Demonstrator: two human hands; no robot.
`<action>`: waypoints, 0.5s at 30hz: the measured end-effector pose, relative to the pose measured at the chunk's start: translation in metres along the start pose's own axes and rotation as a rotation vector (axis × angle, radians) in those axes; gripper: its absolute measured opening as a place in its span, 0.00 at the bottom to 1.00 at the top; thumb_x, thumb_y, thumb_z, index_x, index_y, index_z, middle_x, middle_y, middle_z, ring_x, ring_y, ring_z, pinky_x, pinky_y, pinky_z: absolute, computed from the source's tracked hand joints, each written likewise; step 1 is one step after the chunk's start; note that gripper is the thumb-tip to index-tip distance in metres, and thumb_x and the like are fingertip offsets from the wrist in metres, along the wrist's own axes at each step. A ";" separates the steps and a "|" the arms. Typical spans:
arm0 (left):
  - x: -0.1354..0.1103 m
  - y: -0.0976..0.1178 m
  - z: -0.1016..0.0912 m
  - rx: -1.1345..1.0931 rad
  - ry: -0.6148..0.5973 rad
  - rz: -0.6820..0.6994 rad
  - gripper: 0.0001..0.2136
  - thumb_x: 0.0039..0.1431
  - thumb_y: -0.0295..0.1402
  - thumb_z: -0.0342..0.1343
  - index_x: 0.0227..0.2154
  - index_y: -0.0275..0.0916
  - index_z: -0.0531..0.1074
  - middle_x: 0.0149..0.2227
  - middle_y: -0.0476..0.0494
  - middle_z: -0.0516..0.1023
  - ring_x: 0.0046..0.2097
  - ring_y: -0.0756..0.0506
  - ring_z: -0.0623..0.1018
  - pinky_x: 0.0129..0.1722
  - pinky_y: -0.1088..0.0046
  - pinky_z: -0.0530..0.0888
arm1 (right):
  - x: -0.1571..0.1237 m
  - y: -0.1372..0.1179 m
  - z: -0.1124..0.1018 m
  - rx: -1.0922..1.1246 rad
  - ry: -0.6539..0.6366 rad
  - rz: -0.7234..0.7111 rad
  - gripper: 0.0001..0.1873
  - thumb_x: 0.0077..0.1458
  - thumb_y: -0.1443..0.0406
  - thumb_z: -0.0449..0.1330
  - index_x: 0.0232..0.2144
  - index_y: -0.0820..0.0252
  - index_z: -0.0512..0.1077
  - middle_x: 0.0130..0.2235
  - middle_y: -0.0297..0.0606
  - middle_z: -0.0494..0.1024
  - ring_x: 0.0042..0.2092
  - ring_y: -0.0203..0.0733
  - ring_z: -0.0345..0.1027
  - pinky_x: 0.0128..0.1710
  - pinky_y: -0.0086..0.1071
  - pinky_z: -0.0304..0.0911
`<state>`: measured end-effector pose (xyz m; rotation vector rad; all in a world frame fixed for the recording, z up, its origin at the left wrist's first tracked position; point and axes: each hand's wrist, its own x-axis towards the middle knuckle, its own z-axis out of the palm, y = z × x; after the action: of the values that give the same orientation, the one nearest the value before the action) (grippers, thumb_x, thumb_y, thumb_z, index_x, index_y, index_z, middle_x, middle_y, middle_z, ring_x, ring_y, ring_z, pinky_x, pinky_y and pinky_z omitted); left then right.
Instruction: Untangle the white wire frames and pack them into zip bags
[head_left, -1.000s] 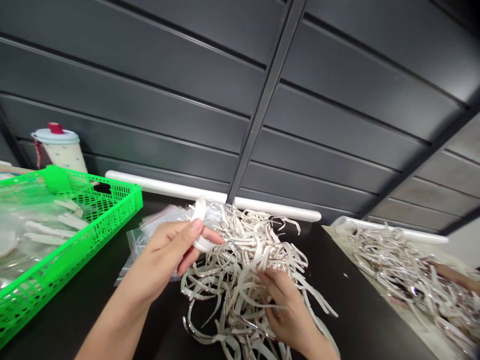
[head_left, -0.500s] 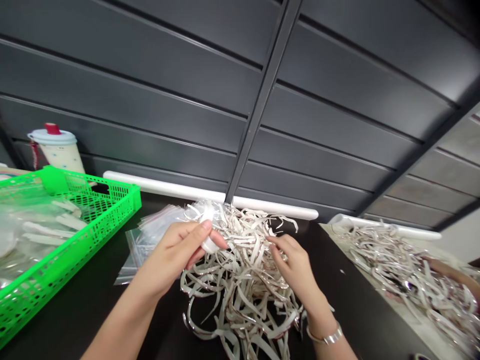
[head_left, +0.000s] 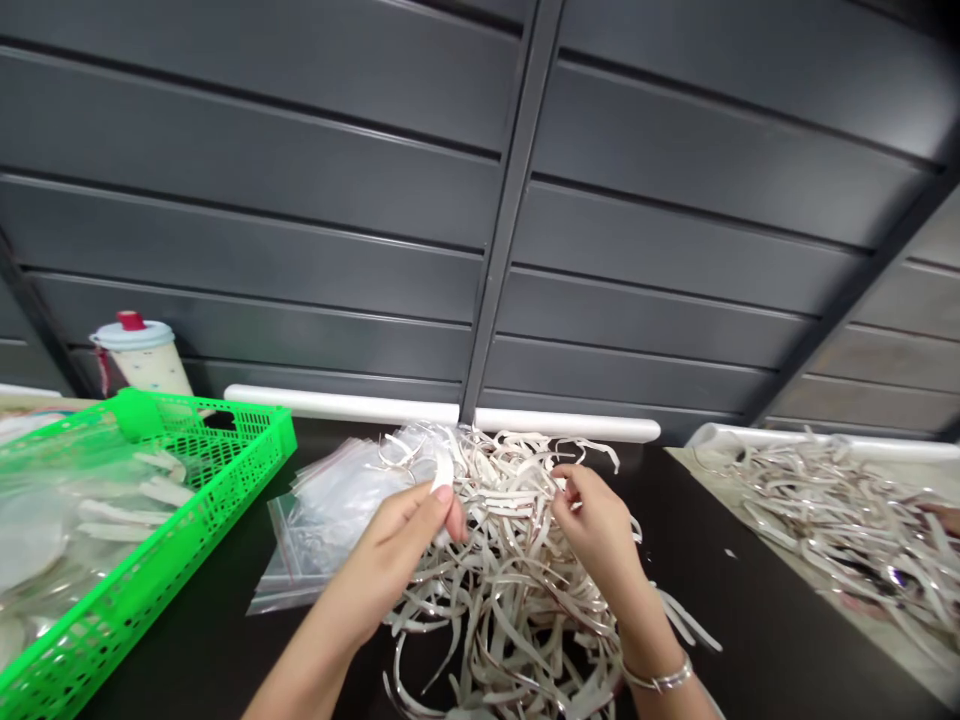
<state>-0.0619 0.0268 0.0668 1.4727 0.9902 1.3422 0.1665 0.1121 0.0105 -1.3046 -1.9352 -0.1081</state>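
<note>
— What is seen nearest, if the pile (head_left: 517,590) is taken as the clock's centre and the wall (head_left: 300,200) as twelve?

— At five, a silver bracelet (head_left: 667,680) is worn on the right wrist. The pile, made up of curled pale strips with shiny edges, is heaped on the dark table (head_left: 682,560).

— And the hands?

— At ten, a pale strip (head_left: 444,462) is grasped by the left hand (head_left: 405,535), pinched between thumb and fingers, its free end pointed upward. Whether one layer or several is held cannot be told. At two, the right hand (head_left: 600,525) is held over the pile, its fingers curled and their tips close to the strips; whether anything is gripped there cannot be told.

— What is set farther out?

— Clear bags (head_left: 311,520) are stacked between nine and ten, just beside the left hand. At nine, pale pieces (head_left: 124,515) are held in a green crate (head_left: 172,555). At three, a second pile (head_left: 847,530) is spread on a pale sheet (head_left: 697,465).

— And farthest?

— White tubes (head_left: 337,403) are laid along the wall's foot. At ten, behind the crate, a red-capped cup (head_left: 154,370) is stood.
</note>
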 end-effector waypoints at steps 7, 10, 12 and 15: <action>0.001 -0.015 0.026 -0.147 -0.020 -0.131 0.17 0.62 0.43 0.47 0.22 0.39 0.67 0.25 0.47 0.71 0.32 0.46 0.70 0.37 0.71 0.64 | -0.011 -0.033 -0.023 0.482 0.317 -0.233 0.10 0.55 0.76 0.54 0.31 0.56 0.70 0.29 0.35 0.69 0.31 0.38 0.66 0.28 0.30 0.63; 0.001 -0.018 0.034 -0.189 -0.017 -0.180 0.15 0.60 0.43 0.50 0.25 0.38 0.71 0.26 0.47 0.71 0.34 0.46 0.69 0.39 0.72 0.63 | -0.021 -0.046 -0.032 0.552 0.351 -0.352 0.15 0.53 0.80 0.52 0.32 0.55 0.70 0.29 0.34 0.68 0.32 0.38 0.68 0.36 0.35 0.69; 0.001 -0.020 0.038 -0.268 -0.028 -0.209 0.14 0.59 0.43 0.53 0.29 0.39 0.75 0.27 0.47 0.72 0.34 0.46 0.70 0.40 0.72 0.63 | -0.029 -0.050 -0.035 0.550 0.316 -0.439 0.18 0.53 0.81 0.50 0.33 0.55 0.70 0.31 0.34 0.68 0.33 0.38 0.69 0.44 0.40 0.69; -0.001 -0.021 0.041 -0.401 -0.035 -0.286 0.13 0.55 0.44 0.57 0.36 0.40 0.78 0.32 0.45 0.76 0.38 0.45 0.71 0.43 0.71 0.65 | -0.039 -0.053 -0.034 0.582 0.212 -0.532 0.17 0.52 0.81 0.49 0.34 0.57 0.70 0.33 0.37 0.68 0.38 0.40 0.70 0.45 0.40 0.69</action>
<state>-0.0211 0.0278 0.0455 1.0094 0.8153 1.2154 0.1479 0.0424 0.0271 -0.3730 -1.8850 0.0516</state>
